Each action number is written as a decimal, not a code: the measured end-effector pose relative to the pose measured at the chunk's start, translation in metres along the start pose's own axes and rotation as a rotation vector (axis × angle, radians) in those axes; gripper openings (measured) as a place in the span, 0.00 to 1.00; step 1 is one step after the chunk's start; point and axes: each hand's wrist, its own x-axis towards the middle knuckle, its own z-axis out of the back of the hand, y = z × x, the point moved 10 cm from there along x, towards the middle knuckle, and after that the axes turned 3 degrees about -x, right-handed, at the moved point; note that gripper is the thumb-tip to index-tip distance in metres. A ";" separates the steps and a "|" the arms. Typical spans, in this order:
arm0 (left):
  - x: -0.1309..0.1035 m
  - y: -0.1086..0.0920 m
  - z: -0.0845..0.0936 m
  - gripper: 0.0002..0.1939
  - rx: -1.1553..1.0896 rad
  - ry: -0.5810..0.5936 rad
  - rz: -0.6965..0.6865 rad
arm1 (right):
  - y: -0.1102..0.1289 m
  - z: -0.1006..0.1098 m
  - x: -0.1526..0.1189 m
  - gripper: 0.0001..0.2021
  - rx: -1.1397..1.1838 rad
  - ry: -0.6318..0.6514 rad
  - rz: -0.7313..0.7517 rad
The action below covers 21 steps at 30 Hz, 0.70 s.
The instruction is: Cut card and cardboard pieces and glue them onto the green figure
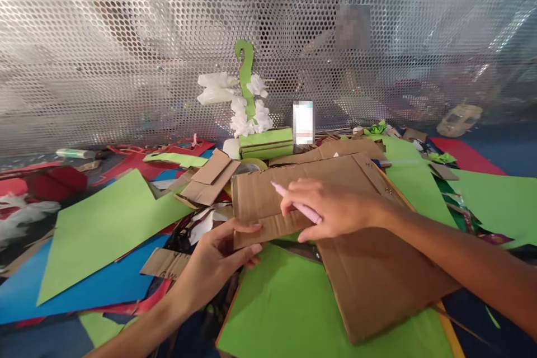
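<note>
Steadying brown cardboard with one hand, pen in the other

In the head view, the brown cardboard (271, 187) lies at the centre and runs toward the lower right. At its near left corner, the left hand (216, 251) pinches the edge between thumb and fingers, thumb nearer the camera; the likely reason is to keep that corner from sliding or lifting. Whether the narrow band along this edge is a folded flap or a separate strip I cannot tell.

The right hand (329, 207), right of centre, has its fingers curled around a pink pen (308, 211), the thin end aimed toward the upper left. Such a grip probably leaves the pen ready to use over the panel; whether its end touches the cardboard is unclear.

Just below the hands, the blade of the scissors (300, 250) shows partly under the cardboard, on a green sheet (272, 307) filling the bottom centre. At left, another green sheet (109, 229) overlaps a blue sheet (104, 282), seemingly pushed aside to leave working room.

In the upper middle, a green box (266, 145) stands before the perforated metal wall (168, 22), with a curved green piece (246, 75) and white tufts (239, 117) above it, perhaps set back to avoid knocks.
</note>
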 end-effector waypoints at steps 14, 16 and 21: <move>0.005 -0.005 -0.007 0.21 -0.071 0.145 0.052 | 0.002 -0.017 -0.005 0.15 -0.118 -0.028 -0.006; 0.005 -0.006 -0.009 0.22 -0.075 0.166 0.051 | 0.001 -0.017 -0.005 0.15 -0.115 -0.034 -0.018; 0.005 -0.005 -0.009 0.22 -0.121 0.205 0.093 | -0.001 -0.020 -0.005 0.14 -0.121 -0.015 -0.031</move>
